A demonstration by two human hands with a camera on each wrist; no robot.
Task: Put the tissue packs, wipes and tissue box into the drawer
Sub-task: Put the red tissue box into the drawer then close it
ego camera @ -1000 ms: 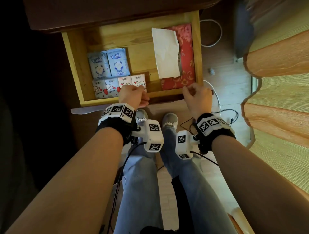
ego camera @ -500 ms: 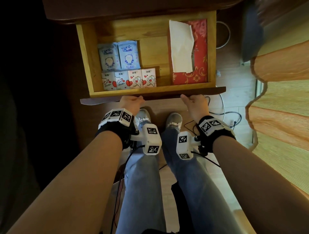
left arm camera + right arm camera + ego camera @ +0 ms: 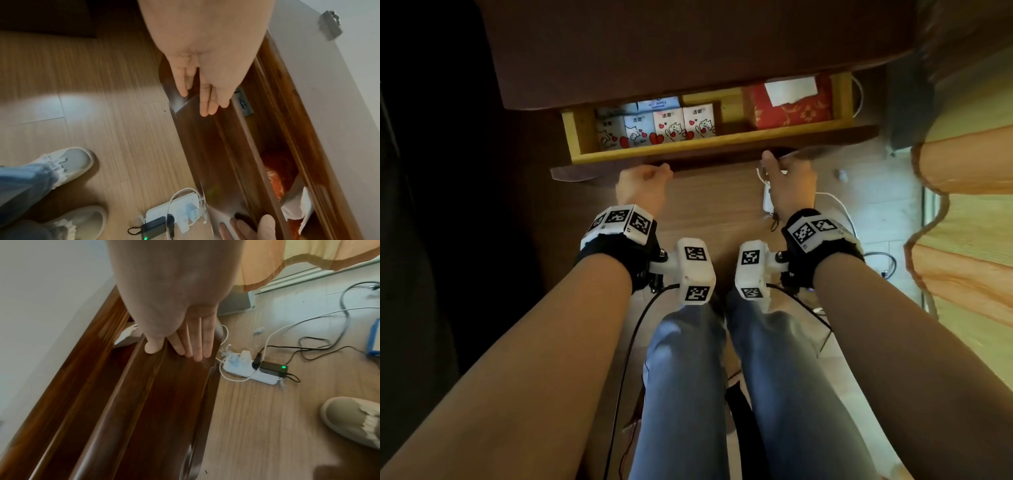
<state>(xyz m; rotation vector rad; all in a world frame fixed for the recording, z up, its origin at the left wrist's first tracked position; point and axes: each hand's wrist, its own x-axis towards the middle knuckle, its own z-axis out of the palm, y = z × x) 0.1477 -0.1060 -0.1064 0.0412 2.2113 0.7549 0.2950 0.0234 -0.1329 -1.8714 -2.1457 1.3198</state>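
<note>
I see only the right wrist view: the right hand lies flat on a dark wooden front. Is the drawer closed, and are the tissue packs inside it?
Observer: Not closed. In the head view the drawer stands partly out, with four tissue packs in a row at its left end.
Operator: And the tissue box?
Observer: The red tissue box lies at the drawer's right end, with a white tissue on top.
Operator: Where is the left hand?
Observer: The left hand touches the drawer front with straight fingers, to the left of the right hand.
</note>
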